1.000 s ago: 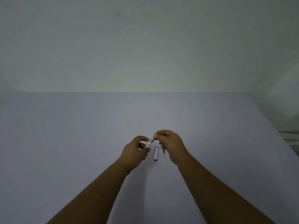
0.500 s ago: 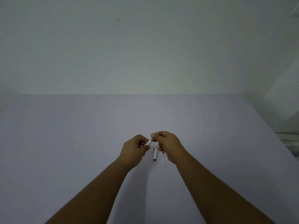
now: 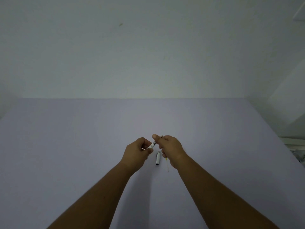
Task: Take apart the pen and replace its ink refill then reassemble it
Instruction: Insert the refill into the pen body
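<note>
Pinching pen, hands raised.

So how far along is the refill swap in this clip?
Disassembly looks done: the cap and a loose refill lie on the table. In hand: the left hand and right hand grip the pen body, seemingly joining it. Capping remains.

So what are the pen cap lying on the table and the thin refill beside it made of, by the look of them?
The pen cap looks like smooth white plastic with a dark open end; a pale highlight along it suggests a glossy finish, though painted metal cannot be ruled out. The refill looks like a thin, translucent, yellowish plastic tube, too small to judge further. Both lie on the matte lilac table.
</note>
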